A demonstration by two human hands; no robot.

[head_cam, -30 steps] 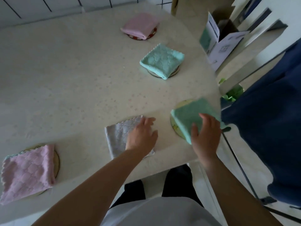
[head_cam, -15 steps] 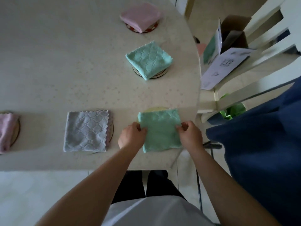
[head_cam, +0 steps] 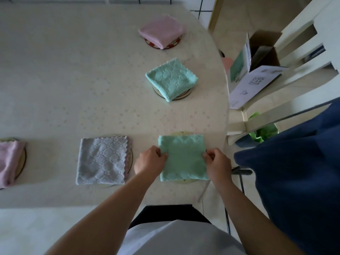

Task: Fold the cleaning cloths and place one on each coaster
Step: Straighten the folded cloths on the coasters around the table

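- The near green cloth (head_cam: 183,158) now lies flat and square over its coaster (head_cam: 181,133), where a second ago it was tilted off the edge of the surface (head_cam: 73,80) with only the right hand on it
- The left hand (head_cam: 150,161) has come off the grey cloth (head_cam: 103,161) and moved across; it now pinches the left edge of the near green cloth, fingers curled on the fabric
- The right hand (head_cam: 218,162) pinches the opposite edge in the same way, so both hands are closed on this one cloth (a final straightening, I would guess)
- Only thin slivers of the coaster show at the cloth's far and near edges, so the cloth sits well centred
- The grey cloth rests folded on its own coaster just to the left, untouched
- Further back, the far green cloth (head_cam: 172,80) and the pink cloth (head_cam: 161,31) each cover a coaster, and another pink one (head_cam: 10,161) sits at the left edge of view
- Every coaster I can see carries a folded cloth, so the job looks all but finished once the hands let go
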